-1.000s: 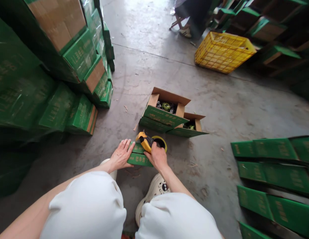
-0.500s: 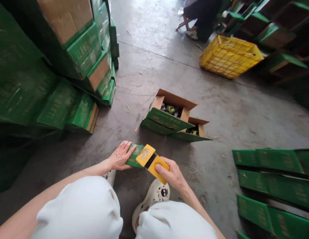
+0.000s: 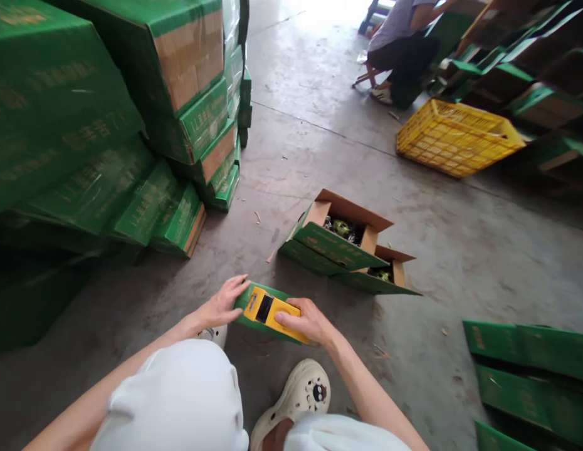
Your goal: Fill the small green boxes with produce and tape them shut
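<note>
In the head view my right hand point(image 3: 305, 322) is closed around a yellow handheld device point(image 3: 267, 312) with a black panel across it, the thumb lying on top. This device is over the top of a narrow green cardboard box point(image 3: 273, 290) standing on the floor between my feet; whether it touches the box I cannot tell. At the box's left end is my left hand point(image 3: 220, 302), its fingers stretched out and apart, the fingertips at the box's edge. Much of the box top is covered by the device and my right hand.
Two open green cartons point(image 3: 341, 247) with dark-wrapped, greenish contents stand ahead. Stacked green boxes point(image 3: 202, 125) rise at the left. A yellow crate point(image 3: 456, 138) sits farther right, near a seated person point(image 3: 404, 50). More green boxes point(image 3: 531, 351) are at lower right.
The yellow device has turned more level and come over the box, moving left relative to it. My left hand has shifted back toward the box's left end. The view has tilted up and left.
</note>
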Motion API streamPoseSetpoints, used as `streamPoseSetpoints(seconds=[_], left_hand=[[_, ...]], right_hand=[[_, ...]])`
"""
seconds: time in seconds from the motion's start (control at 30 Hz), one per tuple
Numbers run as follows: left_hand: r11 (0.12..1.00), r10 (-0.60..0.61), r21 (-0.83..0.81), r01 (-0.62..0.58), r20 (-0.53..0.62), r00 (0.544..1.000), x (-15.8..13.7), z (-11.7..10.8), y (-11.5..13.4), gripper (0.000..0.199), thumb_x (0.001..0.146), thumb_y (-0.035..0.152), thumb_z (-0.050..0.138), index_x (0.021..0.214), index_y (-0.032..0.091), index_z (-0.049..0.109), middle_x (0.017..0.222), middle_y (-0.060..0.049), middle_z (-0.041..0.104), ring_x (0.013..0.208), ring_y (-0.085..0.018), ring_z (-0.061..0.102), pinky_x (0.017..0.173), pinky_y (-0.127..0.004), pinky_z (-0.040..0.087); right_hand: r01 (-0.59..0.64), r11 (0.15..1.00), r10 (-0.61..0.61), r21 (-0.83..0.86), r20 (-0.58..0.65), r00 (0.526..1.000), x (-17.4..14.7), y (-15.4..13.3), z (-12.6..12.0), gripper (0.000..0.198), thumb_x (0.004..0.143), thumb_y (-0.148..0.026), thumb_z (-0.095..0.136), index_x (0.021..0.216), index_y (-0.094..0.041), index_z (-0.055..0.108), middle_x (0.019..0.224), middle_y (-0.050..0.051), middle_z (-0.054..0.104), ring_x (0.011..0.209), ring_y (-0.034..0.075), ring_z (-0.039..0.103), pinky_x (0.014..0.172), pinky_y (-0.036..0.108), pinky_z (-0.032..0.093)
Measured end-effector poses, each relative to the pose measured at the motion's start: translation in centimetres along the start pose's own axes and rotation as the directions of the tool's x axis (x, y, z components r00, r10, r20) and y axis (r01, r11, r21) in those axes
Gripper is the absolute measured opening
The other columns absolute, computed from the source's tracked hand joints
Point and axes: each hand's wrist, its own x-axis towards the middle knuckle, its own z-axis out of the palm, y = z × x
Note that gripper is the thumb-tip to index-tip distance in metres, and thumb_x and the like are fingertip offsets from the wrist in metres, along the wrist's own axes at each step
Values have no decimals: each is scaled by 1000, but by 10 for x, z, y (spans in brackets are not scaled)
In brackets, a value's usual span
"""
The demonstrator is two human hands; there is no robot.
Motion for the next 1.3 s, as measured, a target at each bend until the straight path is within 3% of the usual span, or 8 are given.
streamPoseSetpoints(seconds=[0.07, 0.13, 0.27, 0.4, 0.5, 0.73, 0.97, 1.3], left_hand=[[918, -252, -325, 225, -41, 967, -9, -8, 3, 56, 92, 45, 61, 143, 21, 63, 149, -16, 61, 137, -31, 59, 117, -53, 45], [687, -432, -605, 402, 104, 896, -12, -11, 11, 53, 94, 51, 61, 136, 19, 68, 133, -16, 72, 119, -28, 71, 105, -46, 55], [280, -414, -774, 568, 436, 799, -2, -6, 33, 52, 87, 55, 76, 120, 15, 74, 117, -16, 77, 104, -24, 75, 93, -35, 57], [172, -430, -806, 566, 455, 779, 8, 0, 40, 46, 72, 45, 93, 104, 16, 76, 98, -9, 78, 84, -18, 73, 80, -32, 58], [183, -469, -818, 544, 414, 780, 8, 3, 37, 47, 65, 46, 97, 97, 16, 76, 87, -5, 75, 76, -16, 71, 71, -28, 56], [409, -570, -815, 412, 125, 812, 11, 8, 36, 53, 59, 59, 94, 79, 14, 77, 71, -3, 71, 63, -14, 64, 63, -25, 51], [591, -634, -721, 361, -139, 761, -1, -38, -2, 46, 59, 54, 92, 76, 15, 76, 65, 0, 67, 57, -11, 57, 60, -24, 47], [616, -642, -701, 360, -182, 745, -27, -32, -38, 48, 65, 59, 88, 81, 15, 76, 69, 1, 67, 62, -11, 56, 65, -24, 45]], right_hand=[[-18, 1000, 18, -2, 17, 1000, 2, -3, 0, 51, 84, -67, 62, 72, -17, 58, 66, -4, 50, 62, 11, 44, 51, 22, 26], [-32, 999, 33, -18, 36, 999, 5, -4, -1, 50, 84, -66, 63, 72, -17, 58, 66, -4, 51, 62, 11, 44, 51, 22, 26], [-33, 999, 36, -42, 57, 998, 7, -7, -1, 52, 86, -67, 61, 75, -17, 59, 68, -3, 53, 62, 11, 45, 51, 22, 27], [-29, 998, 34, -57, 86, 996, 7, -8, -1, 52, 87, -67, 60, 78, -17, 61, 70, -3, 54, 64, 11, 46, 52, 21, 28], [-41, 997, 47, -67, 91, 995, 9, -7, -1, 51, 88, -67, 61, 78, -17, 61, 70, -3, 54, 63, 11, 46, 51, 21, 28], [-73, 994, 80, -75, 97, 992, 16, -13, 3, 51, 88, -67, 61, 82, -17, 65, 73, -1, 61, 64, 13, 50, 52, 22, 30], [-122, 967, 143, -223, 80, 986, 7, -9, -12, 53, 89, -69, 59, 77, -17, 63, 69, 0, 59, 62, 13, 49, 51, 24, 27], [-145, 891, 188, -431, 58, 981, 7, -26, -11, 49, 90, -66, 58, 74, -20, 61, 68, 2, 61, 60, 14, 53, 52, 26, 25]])
